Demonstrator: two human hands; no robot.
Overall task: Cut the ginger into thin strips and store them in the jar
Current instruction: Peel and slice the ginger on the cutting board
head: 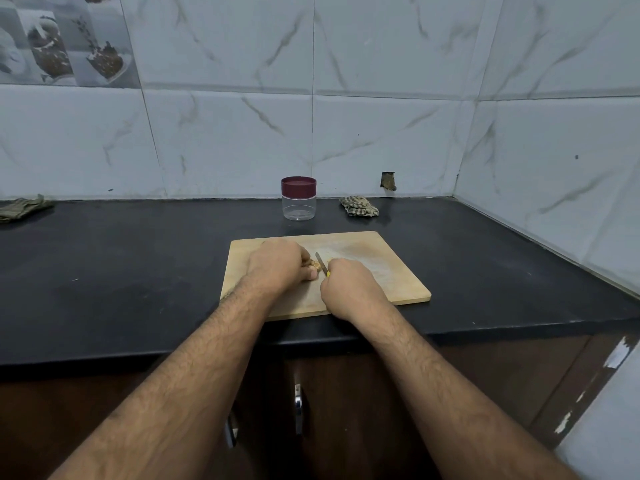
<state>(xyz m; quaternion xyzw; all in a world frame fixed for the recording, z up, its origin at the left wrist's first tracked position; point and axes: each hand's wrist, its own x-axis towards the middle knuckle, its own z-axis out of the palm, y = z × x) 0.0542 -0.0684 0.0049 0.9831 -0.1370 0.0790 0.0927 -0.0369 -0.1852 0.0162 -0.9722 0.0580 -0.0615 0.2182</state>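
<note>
Left hand (277, 263) pins knobbly ginger (314, 263) — right hand (348, 284) grips knife (321, 262).

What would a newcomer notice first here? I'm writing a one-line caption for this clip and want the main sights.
Two bare forearms reach to a wooden cutting board on the black counter: the left hand pins a small piece of ginger, and the right hand holds a small knife beside it. Behind the board, by the tiled wall, stands a clear jar with its maroon lid on.

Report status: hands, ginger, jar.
Left hand pinning ginger on cutting board. Right hand gripping knife. Jar empty, lid on. Nothing obstructing.
</note>
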